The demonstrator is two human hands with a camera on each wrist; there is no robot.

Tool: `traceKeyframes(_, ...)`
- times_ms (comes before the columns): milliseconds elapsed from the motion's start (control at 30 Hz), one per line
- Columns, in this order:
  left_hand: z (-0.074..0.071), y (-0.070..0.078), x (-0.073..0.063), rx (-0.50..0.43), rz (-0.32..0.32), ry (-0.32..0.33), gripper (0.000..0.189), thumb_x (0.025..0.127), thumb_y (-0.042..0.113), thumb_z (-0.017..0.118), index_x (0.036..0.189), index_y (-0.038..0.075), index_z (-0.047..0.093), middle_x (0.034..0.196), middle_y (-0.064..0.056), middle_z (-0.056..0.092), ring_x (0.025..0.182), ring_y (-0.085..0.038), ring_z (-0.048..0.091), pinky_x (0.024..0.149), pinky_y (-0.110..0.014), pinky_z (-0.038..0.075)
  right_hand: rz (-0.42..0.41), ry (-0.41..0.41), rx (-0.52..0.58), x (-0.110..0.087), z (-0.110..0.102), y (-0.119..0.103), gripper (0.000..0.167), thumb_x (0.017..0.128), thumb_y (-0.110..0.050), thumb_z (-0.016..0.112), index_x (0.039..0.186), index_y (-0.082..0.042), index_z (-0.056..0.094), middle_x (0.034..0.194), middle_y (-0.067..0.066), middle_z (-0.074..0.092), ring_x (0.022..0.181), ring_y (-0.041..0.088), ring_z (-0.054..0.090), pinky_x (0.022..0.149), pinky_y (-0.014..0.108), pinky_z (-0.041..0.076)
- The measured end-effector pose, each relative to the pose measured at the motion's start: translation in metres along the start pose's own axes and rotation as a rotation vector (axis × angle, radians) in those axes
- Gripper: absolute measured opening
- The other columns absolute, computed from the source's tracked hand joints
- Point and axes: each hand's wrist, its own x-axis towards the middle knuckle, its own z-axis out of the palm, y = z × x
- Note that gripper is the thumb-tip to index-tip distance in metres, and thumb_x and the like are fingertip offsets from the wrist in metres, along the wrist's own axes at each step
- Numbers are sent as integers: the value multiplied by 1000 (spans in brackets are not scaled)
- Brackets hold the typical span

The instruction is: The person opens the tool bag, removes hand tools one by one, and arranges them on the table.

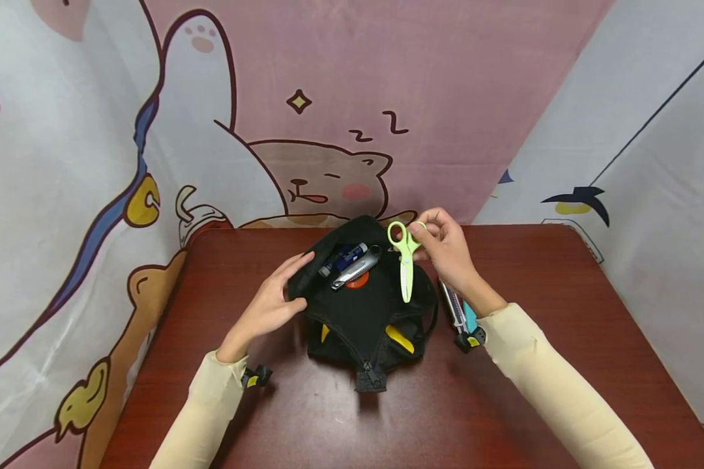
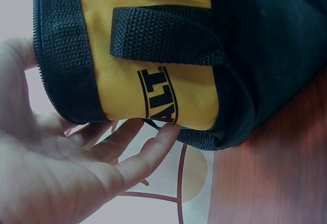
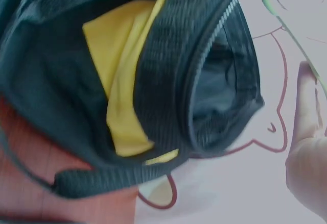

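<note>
A black tool bag (image 1: 364, 339) with yellow panels stands on the table with its zipped mouth spread. My left hand (image 1: 272, 299) holds its left end, thumb at the near rim and fingers toward the far side; in the left wrist view, fingertips touch the yellow side panel (image 2: 153, 91) below a strap. Over the bag's right part, my right hand (image 1: 446, 251) pinches light-green scissors (image 1: 407, 264) by one handle loop, blades pointing down. The right wrist view shows these scissors (image 3: 294, 38) edge-on. Inside the mouth appear a silver utility knife (image 1: 356, 268), dark blue tubes (image 1: 343, 259) and something orange-red (image 1: 358, 281).
Right of the bag, partly under my right forearm, lie another utility knife (image 1: 454, 309) and a teal item (image 1: 470, 318). The reddish-brown table (image 1: 540, 365) meets a cartoon-printed curtain (image 1: 446, 98) at the back and sides.
</note>
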Motion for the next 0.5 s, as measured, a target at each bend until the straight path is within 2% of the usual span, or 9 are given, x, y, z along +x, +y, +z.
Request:
traceKeyframes(200,0,0,0,1,1,0,83,90,-6,67,169,8,46,174,-21,38,146,-43,46,102,-60,42,12,67,-9,-6,-21,-3,5,112,-3,60,108,-4,58,91,-1,79,75,12,76,61,24,61)
traceKeyframes(500,0,-1,0,-9,7,-2,83,90,-6,67,169,8,46,174,-20,38,148,-42,45,103,-59,42,1,129,0,-10,-46,-5,6,112,-4,61,108,-3,57,91,3,82,73,14,80,60,24,61)
